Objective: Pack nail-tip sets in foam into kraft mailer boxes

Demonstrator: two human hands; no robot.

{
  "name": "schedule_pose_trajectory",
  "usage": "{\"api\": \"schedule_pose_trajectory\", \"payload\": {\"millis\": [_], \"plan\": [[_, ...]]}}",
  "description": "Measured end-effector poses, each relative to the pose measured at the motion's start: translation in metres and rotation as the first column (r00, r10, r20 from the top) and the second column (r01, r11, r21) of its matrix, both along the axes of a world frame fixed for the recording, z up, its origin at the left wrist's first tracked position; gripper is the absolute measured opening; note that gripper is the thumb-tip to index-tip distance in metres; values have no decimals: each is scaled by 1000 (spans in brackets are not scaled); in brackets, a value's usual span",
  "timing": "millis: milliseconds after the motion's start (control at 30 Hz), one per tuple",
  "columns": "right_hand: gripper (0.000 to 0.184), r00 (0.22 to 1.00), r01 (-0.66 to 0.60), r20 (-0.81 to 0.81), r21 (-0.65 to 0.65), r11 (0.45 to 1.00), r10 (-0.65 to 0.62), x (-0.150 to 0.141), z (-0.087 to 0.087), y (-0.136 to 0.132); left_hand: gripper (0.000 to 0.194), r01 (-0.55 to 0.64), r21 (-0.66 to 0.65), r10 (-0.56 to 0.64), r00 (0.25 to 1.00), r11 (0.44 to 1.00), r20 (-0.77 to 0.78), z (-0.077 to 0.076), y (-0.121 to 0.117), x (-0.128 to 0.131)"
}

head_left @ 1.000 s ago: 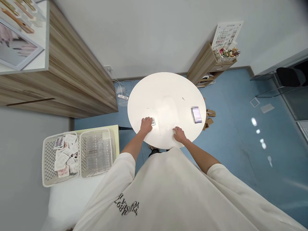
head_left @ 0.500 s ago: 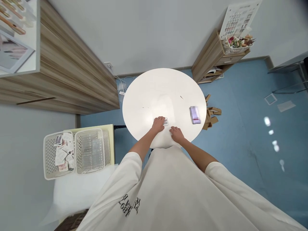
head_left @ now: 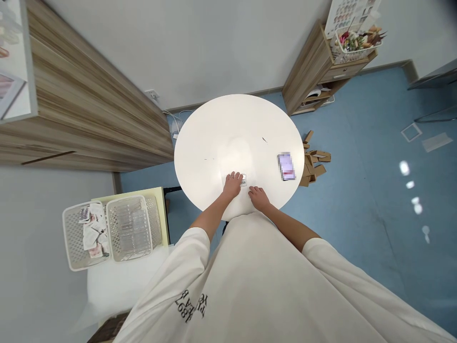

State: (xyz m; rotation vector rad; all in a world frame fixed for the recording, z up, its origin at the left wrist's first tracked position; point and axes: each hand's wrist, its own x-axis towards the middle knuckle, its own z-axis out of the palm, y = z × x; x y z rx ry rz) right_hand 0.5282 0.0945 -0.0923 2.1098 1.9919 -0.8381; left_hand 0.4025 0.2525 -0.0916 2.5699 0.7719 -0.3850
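A small flat case [head_left: 243, 180], whitish with rows of small dark pieces, lies on the round white table [head_left: 203, 128]. My left hand [head_left: 233, 184] rests palm down over its left side, fingers spread, hiding part of it. Just right of the case, my right hand [head_left: 259, 197] lies on the tabletop near the front edge. Its fingers are slightly bent and apart, with nothing seen in them. Farther right on the table is a blurred purple phone-like object [head_left: 286, 166]. A thin dark mark or sliver [head_left: 264, 139] shows toward the back.
At left, a yellow stand [head_left: 162, 209] carries a white basket of packets [head_left: 73, 238] and a basket of clear plastic cases [head_left: 132, 228]. Wooden cabinets [head_left: 117, 114] line the wall. Cardboard pieces [head_left: 312, 166] lie on the floor right of the table, near a small shelf unit [head_left: 310, 71].
The view has shifted slightly, so the table appears a little farther left and higher. Both hands stay in nearly the same places beside the case.
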Motion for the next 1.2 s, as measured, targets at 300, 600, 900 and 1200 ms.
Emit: {"api": "schedule_pose_trajectory", "payload": {"millis": [300, 600, 900, 1200], "plan": [[37, 1000, 22, 2, -14, 1000, -22, -4, 4, 7, 61, 6, -1, -6, 1000, 1000, 4, -2, 0, -3], [36, 997, 62, 48, -10, 998, -61, -3, 18, 16, 52, 23, -49, -20, 998, 999, 54, 0, 7, -11], [21, 971, 238, -19, -69, 969, -239, 25, 29, 69, 48, -55, -95, 61, 996, 994, 68, 31, 23, -38], [27, 937, 331, -74, -134, 934, -343, 36, 31, 86, 23, -109, -52, 104, 991, 993, -85, 19, 23, -27]]}}
